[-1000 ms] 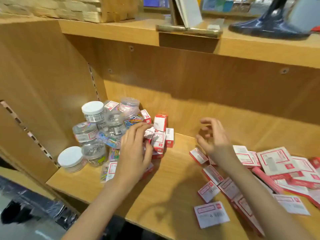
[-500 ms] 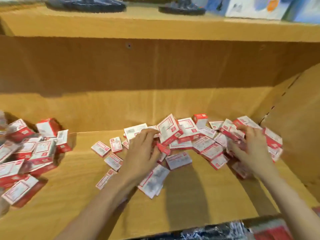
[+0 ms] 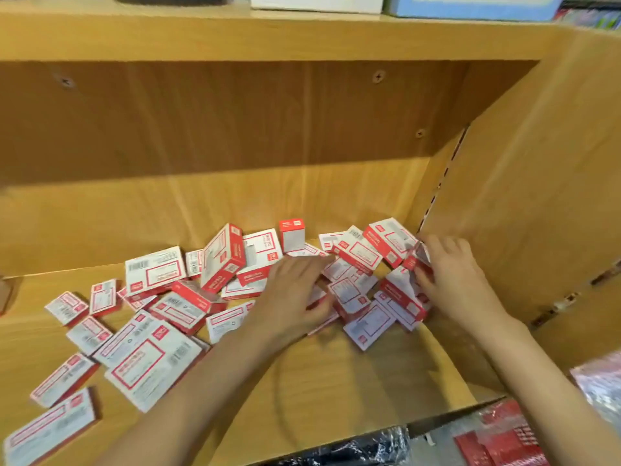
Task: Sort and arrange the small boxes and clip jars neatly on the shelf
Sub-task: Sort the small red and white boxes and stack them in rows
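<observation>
Several small red-and-white boxes [image 3: 356, 255] lie jumbled in a heap at the back right of the wooden shelf [image 3: 336, 381]. More boxes, some larger [image 3: 151, 364], are scattered flat across the left half. One small box [image 3: 291, 234] stands upright near the back wall. My left hand [image 3: 295, 297] rests on the middle of the heap with its fingers stretched out. At the heap's right edge, my right hand [image 3: 450, 277] pinches a small red box [image 3: 416, 262] between thumb and fingers. No clip jars are in view.
The shelf's right side panel [image 3: 521, 213] stands close beside my right hand. An upper shelf board [image 3: 268, 35] carries boxes overhead. Red packets in plastic wrap [image 3: 497, 442] lie below the shelf's front edge at the lower right.
My view swung right from the clip jars to the box heap. My left hand moved right onto the heap. My right hand stays at its right edge.
</observation>
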`<state>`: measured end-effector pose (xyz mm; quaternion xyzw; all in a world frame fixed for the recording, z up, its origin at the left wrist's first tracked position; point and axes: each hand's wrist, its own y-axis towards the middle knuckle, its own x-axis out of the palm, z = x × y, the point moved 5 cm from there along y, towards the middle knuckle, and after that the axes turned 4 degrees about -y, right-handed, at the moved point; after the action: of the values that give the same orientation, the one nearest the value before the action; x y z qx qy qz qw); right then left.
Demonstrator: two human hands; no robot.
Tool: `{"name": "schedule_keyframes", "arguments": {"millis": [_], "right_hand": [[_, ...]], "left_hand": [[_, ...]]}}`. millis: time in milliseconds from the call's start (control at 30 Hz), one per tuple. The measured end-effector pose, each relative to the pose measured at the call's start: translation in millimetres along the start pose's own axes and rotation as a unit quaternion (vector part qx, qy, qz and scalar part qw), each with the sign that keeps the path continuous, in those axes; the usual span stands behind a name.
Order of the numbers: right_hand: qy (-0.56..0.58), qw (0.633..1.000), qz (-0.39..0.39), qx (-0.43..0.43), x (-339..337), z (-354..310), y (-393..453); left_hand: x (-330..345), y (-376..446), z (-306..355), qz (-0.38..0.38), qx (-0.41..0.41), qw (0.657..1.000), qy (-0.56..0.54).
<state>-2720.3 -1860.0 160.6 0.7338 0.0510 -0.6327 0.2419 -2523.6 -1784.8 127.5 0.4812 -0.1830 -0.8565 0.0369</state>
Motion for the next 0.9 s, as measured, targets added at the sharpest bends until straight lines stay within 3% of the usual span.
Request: {"name": "schedule_keyframes", "arguments": {"millis": [100, 233, 400, 500, 633, 733, 900], "right_hand": [[-0.022, 0.998, -0.050, -0.008, 15.8, 4.4, 0.7], [0.173, 0.984, 0.022, -0.033, 3.9, -3.0, 3.8], [0.465, 0.883, -0.045, 0.054, 10.8, -27.3, 7.4], [0.581, 0.805, -0.082, 0.088, 19.1, -56.2, 15.1], [0.610, 0.788, -0.082, 0.018, 14.1, -110.6, 30.4], [0.634, 0.755, -0.160, -0.057, 18.4, -172.7, 37.7], [0.573, 0.756, -0.273, -0.161, 28.9, -284.5, 33.4]], "left_hand": [[23.9, 9.1, 10.9, -0.087, -0.042, 0.995, -0.006], [26.6, 10.9, 12.1, -0.069, -0.069, 0.994, -0.047], [-7.6, -1.9, -1.3, 0.078, -0.173, 0.943, -0.272], [-29.8, -8.8, -12.4, 0.134, -0.196, 0.921, -0.310], [-62.6, -33.4, -25.9, 0.179, -0.203, 0.918, -0.289], [-92.0, -58.1, -39.5, 0.208, -0.196, 0.924, -0.255], [-151.8, -117.0, -78.9, 0.286, -0.206, 0.920, -0.170]]}}
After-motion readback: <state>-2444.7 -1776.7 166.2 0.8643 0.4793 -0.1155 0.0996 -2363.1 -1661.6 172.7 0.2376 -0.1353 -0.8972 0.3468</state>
